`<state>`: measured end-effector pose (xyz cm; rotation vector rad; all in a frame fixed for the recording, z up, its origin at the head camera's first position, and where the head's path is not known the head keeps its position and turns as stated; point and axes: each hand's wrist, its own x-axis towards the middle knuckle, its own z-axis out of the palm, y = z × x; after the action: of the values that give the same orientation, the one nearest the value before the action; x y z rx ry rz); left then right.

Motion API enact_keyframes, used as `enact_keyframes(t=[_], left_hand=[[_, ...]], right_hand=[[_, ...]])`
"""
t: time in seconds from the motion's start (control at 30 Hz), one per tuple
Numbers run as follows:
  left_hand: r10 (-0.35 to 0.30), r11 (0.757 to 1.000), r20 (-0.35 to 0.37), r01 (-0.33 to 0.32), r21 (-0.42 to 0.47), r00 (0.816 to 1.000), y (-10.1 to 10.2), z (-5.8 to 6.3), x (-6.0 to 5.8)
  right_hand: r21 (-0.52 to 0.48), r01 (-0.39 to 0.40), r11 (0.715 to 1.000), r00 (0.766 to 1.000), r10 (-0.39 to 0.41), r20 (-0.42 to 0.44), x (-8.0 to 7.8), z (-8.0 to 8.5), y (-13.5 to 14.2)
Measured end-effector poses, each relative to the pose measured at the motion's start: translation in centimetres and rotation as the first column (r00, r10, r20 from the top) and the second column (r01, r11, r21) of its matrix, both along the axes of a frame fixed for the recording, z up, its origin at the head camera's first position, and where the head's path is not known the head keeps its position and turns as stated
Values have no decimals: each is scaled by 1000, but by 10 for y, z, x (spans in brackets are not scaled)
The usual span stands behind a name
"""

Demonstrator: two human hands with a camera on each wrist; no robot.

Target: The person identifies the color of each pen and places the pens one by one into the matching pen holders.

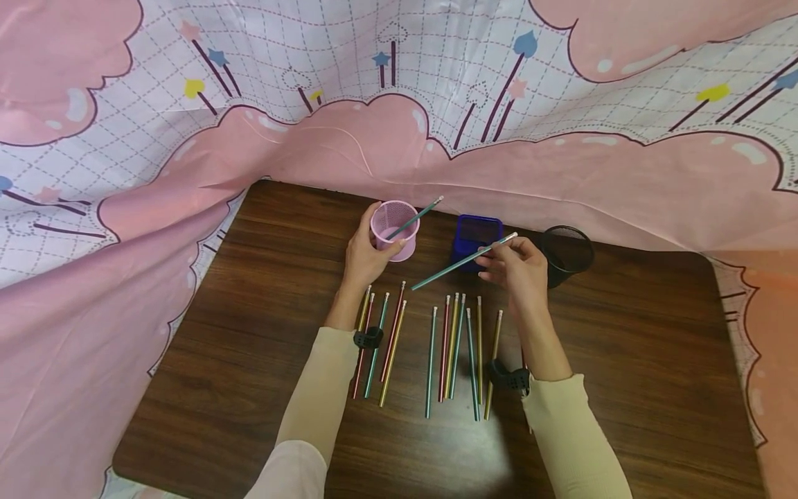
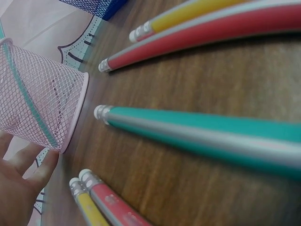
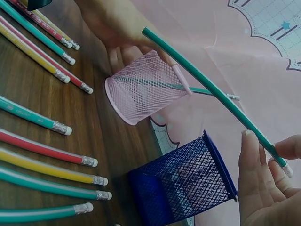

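Pink mesh cup (image 1: 391, 212), 1: upper centre of my head view, gripped at its side by the left hand (image 1: 364, 258). Leaning pencil (image 1: 411, 222), green, 1: inside that cup, eraser up. Held pencil (image 1: 445, 271), green, 1: I see the right hand (image 1: 520, 270) pinching it near its eraser, right of centre. Blue mesh holder (image 1: 462, 246), 1: behind it. Black mesh cup (image 1: 567, 244), 1: farther right. Loose pencils (image 1: 431, 364), red, gold, green: lower centre, on the brown bench (image 1: 249, 312).

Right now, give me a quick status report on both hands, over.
Left grip holding round pink mesh cup. Right grip pinching slim green eraser-tipped pencil, outside cup. Possible obstruction: second green pencil leaning inside cup, eraser end past rim.
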<state>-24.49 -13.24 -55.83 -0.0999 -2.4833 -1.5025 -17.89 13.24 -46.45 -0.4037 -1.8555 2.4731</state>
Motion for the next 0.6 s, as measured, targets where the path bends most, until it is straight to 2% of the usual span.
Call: enact_keyframes(t=[0.27,0.6], left_hand=[[-11,1000,6,11,29,1000,0,1,1],[2,1000,-2,-2,5,1000,1,2,1]], right_hand=[[-33,7,999,999,-8,-32,-11,4,-5],[-58,4,998,999,-7,-51,-17,9,-10]])
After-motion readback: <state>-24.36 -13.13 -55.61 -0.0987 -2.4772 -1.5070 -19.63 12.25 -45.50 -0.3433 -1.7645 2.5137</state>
